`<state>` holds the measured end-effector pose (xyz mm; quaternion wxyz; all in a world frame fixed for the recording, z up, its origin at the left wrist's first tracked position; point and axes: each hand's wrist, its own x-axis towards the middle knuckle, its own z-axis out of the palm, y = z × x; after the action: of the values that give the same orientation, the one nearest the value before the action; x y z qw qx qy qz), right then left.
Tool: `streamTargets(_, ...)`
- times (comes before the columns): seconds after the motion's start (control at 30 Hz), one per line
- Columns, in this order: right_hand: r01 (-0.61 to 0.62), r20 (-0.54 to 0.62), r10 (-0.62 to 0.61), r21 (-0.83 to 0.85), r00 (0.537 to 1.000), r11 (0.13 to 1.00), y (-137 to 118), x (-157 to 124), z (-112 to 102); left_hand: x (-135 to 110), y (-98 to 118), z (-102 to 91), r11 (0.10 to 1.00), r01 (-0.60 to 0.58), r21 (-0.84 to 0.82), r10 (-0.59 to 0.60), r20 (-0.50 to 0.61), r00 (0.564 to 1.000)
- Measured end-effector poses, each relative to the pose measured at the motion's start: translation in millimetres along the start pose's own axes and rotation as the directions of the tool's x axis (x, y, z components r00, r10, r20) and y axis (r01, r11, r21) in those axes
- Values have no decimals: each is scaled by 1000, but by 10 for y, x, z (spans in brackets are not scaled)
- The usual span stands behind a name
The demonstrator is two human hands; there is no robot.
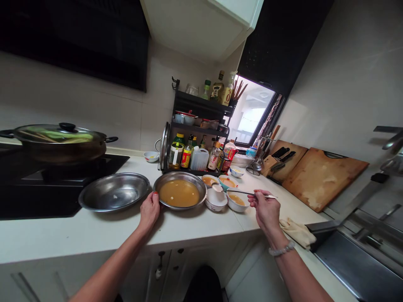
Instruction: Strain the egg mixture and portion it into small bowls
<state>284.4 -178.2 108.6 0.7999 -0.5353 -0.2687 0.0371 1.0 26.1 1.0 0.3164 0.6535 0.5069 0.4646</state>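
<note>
My left hand (pixel 150 208) grips the near left rim of a shallow steel basin (pixel 155 184), thumb on top. Orange-brown liquid with a few pale bits fills much of it. In my right hand (pixel 266 208) is a metal spoon (pixel 234 191), held by its handle and pointing left. Its head is above a white bowl (pixel 216 205) whose contents I cannot make out. Beside that bowl is a white bowl (pixel 238 206) of yellowish liquid, under the spoon's handle. Two more bowls, an orange-filled one (pixel 209 181) and a teal-rimmed one (pixel 228 182), stand behind.
An empty steel basin (pixel 94 197) sits left, near the stove's lidded pot (pixel 59 151). Behind stands a black rack (pixel 201 128) of bottles. Cutting boards (pixel 324 176) and a knife block (pixel 267 165) lean right; a cloth (pixel 297 232) lies by the sink (pixel 349 260).
</note>
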Motion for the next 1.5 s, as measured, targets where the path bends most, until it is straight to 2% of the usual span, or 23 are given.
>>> streamTargets(0.17,-7,110,8,-17,994,1000,75,-74,493,11,-10,4,1000,-6,4,6,-17,1000)
streamTargets(0.3,128,256,-105,-73,961,989,202,-181,886,8,-5,3,1000,-19,-11,19,-14,1000)
streamTargets(0.4,318,406,-246,-120,880,940,262,-292,1055,9,3,6,1000,-15,-19,15,-20,1000)
streamTargets(0.5,515,504,-400,-107,765,850,262,-373,1079,18,5,11,1000,14,-6,-14,-27,1000)
streamTargets(0.57,584,528,-460,-87,714,807,237,-384,1025,20,1,13,1000,20,-14,-20,-26,999)
streamTargets(0.63,593,515,-475,-85,714,801,199,-356,922,17,-6,14,1000,7,-30,-8,-24,1000)
streamTargets(0.73,541,419,-445,-142,792,829,129,-256,674,8,-15,12,999,-8,-42,8,-17,1000)
streamTargets(0.8,497,322,-419,-218,849,840,80,-171,452,5,-17,10,999,-5,-47,5,-6,1000)
streamTargets(0.87,457,231,-402,-290,886,841,36,-93,201,6,-14,8,999,2,-47,-2,2,1000)
streamTargets(1.0,367,97,-361,-422,927,829,-12,-22,-283,10,-3,1,999,14,-29,-14,-3,1000)
streamTargets(1.13,287,71,-300,-555,951,781,34,-33,-609,8,11,-10,999,26,-21,-26,-2,1000)
streamTargets(1.33,277,123,-257,-622,958,733,218,-14,-788,11,12,-11,1000,21,-1,-21,-5,1000)
streamTargets(1.5,234,117,-204,-569,972,788,313,6,-771,17,4,-6,1000,28,0,-28,-1,1000)
